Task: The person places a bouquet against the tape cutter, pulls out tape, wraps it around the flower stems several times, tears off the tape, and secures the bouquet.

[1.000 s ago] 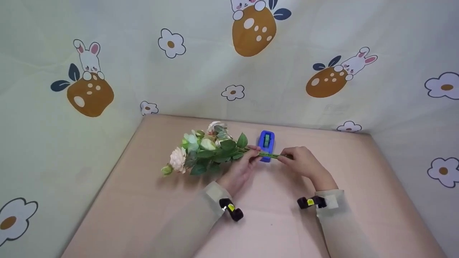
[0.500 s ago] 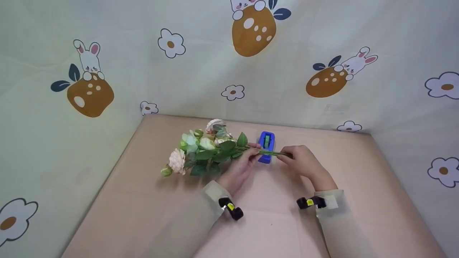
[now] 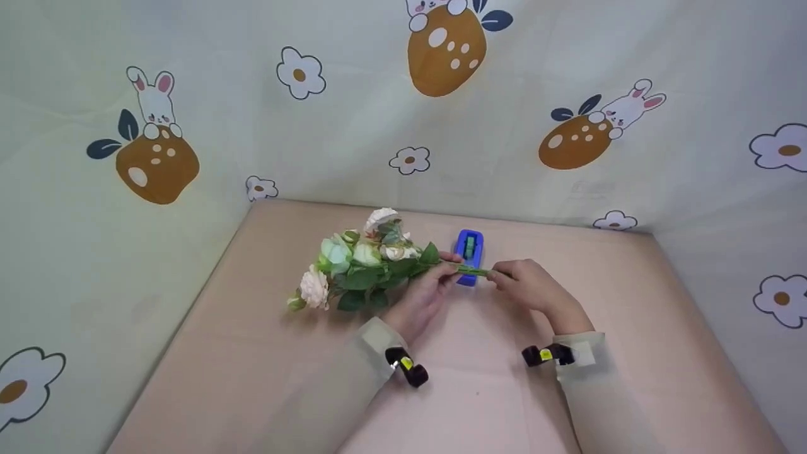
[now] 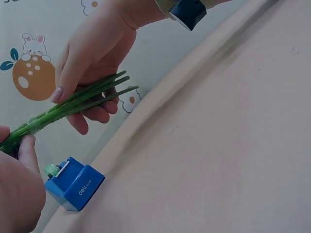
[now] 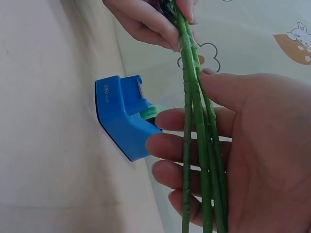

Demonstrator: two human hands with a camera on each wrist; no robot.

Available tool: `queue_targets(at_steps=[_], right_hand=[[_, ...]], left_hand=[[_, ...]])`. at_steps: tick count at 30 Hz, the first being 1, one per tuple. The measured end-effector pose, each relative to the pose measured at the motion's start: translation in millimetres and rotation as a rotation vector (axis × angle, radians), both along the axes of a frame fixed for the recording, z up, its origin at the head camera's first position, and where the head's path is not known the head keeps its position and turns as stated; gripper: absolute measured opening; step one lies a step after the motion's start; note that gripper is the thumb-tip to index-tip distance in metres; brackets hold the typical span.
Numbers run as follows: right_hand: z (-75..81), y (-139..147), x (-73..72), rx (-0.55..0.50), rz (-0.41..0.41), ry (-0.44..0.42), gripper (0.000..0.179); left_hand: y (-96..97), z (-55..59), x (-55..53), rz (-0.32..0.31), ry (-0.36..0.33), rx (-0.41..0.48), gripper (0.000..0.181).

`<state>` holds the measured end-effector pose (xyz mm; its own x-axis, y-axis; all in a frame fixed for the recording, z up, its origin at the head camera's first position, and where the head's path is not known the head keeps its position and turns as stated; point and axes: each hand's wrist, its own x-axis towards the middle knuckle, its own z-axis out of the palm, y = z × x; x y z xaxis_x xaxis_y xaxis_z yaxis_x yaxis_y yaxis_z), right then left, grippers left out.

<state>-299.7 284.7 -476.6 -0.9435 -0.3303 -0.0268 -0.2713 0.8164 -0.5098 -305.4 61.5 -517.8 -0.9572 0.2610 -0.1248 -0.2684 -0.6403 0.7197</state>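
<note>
A bouquet of artificial flowers (image 3: 366,255), pale pink, cream and mint blooms with dark green leaves, lies sideways across the head view, blooms to the left. My left hand (image 3: 425,296) grips its green stems (image 4: 73,104) just below the leaves. Farther down, my right hand (image 3: 531,287) holds the stem ends, thumb on one side and fingers behind them. In the right wrist view, a band of clear tape (image 5: 188,42) wraps the stems close to the left fingertips. Behind the stems stands a blue tape dispenser (image 3: 469,249) with a green roll, partly covered by them in the head view.
The table (image 3: 246,378) has a pale pink cover. Cloth walls (image 3: 353,126) printed with rabbits and flowers rise at its back and sides. Both sleeves carry a black wrist camera (image 3: 406,367) at the cuff.
The blooms have turned a little and shifted slightly to the right, with the leaf near my left hand now tilted differently. Both hands keep their hold on the stems almost in place.
</note>
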Motion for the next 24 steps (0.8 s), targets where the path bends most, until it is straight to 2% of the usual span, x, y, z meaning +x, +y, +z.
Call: queue_targets(at_steps=[5, 16, 24], right_hand=[[-1.0, -1.0, 0.1, 0.001, 0.013, -0.017, 0.035], [-5.3, -1.4, -2.5, -0.087, -0.073, -0.032, 0.028], [-6.9, -5.5, -1.7, -0.158, -0.126, -0.045, 0.023]], left_hand=[[-0.1, 0.2, -0.9, 0.001, 0.023, 0.020, 0.022], [-0.4, -0.3, -5.1, 0.024, -0.028, 0.053, 0.023], [-1.4, -1.6, -6.2, 0.051, 0.016, 0.035, 0.020]])
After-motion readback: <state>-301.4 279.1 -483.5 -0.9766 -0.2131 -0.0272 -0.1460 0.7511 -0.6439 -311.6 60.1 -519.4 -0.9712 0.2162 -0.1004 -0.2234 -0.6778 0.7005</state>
